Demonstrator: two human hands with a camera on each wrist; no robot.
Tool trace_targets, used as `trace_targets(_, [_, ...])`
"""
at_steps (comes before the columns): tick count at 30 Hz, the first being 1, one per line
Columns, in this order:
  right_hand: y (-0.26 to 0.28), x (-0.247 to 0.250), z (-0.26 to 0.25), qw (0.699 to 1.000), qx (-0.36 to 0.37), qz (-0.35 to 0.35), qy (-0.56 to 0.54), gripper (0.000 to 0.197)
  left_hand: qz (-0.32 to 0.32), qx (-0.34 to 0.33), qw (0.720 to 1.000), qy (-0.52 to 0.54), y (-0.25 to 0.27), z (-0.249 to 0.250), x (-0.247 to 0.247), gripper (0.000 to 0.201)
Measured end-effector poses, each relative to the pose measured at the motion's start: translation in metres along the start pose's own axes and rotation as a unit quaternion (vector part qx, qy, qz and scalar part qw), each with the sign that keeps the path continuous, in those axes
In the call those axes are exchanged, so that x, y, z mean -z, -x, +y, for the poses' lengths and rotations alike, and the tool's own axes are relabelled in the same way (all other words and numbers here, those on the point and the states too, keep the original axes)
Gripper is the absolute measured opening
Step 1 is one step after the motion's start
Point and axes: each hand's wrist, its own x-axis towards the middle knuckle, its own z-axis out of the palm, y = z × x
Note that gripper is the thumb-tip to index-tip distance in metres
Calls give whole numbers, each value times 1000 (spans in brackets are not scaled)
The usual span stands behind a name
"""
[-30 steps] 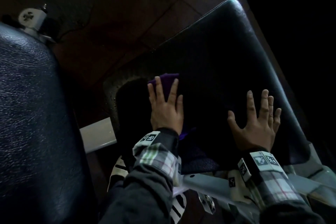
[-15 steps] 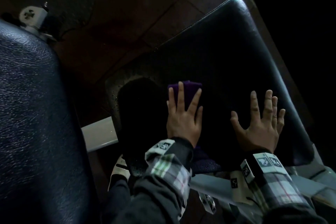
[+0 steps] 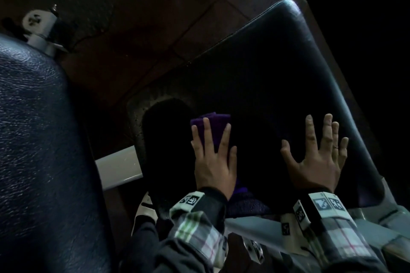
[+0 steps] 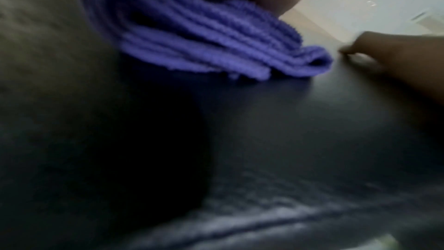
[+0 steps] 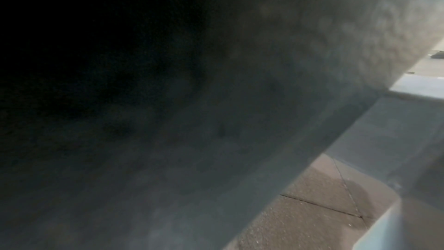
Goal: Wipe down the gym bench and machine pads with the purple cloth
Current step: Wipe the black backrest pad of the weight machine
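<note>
A folded purple cloth (image 3: 213,126) lies on the black bench pad (image 3: 277,68), near its lower left part. My left hand (image 3: 211,157) presses flat on the cloth with straight fingers. The left wrist view shows the cloth (image 4: 204,43) in thick folds against the dark pad (image 4: 288,130), under my palm. My right hand (image 3: 317,157) lies flat on the pad to the right, fingers spread, holding nothing. The right wrist view is mostly filled by the dark pad (image 5: 192,121).
A second black padded surface (image 3: 33,150) fills the left side. A white frame bar (image 3: 119,166) runs between the two pads. A white machine fitting (image 3: 40,26) stands at the upper left. Dark tiled floor (image 3: 144,17) lies beyond the pads.
My left hand slid the cloth right across the pad, then back a little to the left. The right hand has stayed flat in the same place.
</note>
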Motion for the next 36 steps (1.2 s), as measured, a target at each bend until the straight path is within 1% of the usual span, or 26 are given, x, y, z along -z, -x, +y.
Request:
trace_targets(3, [0,0,0,1000,-3,-12,2,73,8,-31,999,0,-19,7,0,49])
trace_targets(7, [-1,0,0,1000,-3,-13,2,73,25,-59,997,31,-86,11,6,51])
trace_targets(11, [-1,-1,1,1000,-8,-1,6,73,25,-73,996,48,-153,-1,20,54])
trace_targets(13, [-1,-1,1,1000,-9,-2,8,73,21,-57,997,52,-173,-15,26,58])
trace_targets(15, [-1,-1,1,1000,-11,-2,8,74,25,-18,998,53,-175,-30,31,60])
trace_targets(16, [-1,-1,1,1000,-11,-2,8,74,38,-1,998,52,-169,-36,31,59])
trace_targets(18, [-1,-1,1,1000,-13,-3,9,74,76,20,996,49,-147,-43,30,54])
trace_targets(20, [-1,-1,1,1000,-13,-6,8,74,91,31,994,45,-118,-42,25,51])
trace_targets(22, [-1,-1,1,1000,-13,-5,7,74,70,33,996,41,-93,-31,20,51])
trace_targets(24, [-2,-1,1,1000,-12,-2,10,73,38,20,998,42,-82,-17,17,52])
trace_targets(27, [-1,-1,1,1000,-11,-2,11,73,26,-17,998,49,-96,-6,15,52])
trace_targets(29, [-2,-1,0,1000,-8,1,11,73,43,-36,997,54,-121,-5,17,50])
trace_targets(30, [-2,-1,0,1000,-8,1,13,73,50,-33,997,55,-135,-6,20,49])
trace_targets(31, [-2,-1,0,1000,-8,1,14,73,42,-21,997,55,-149,-8,25,48])
trace_targets(33, [-1,-1,0,1000,-10,5,13,73,5,20,998,55,-169,-14,32,48])
trace_targets(36, [-1,-2,0,1000,-8,10,13,72,-3,55,997,53,-176,-27,38,50])
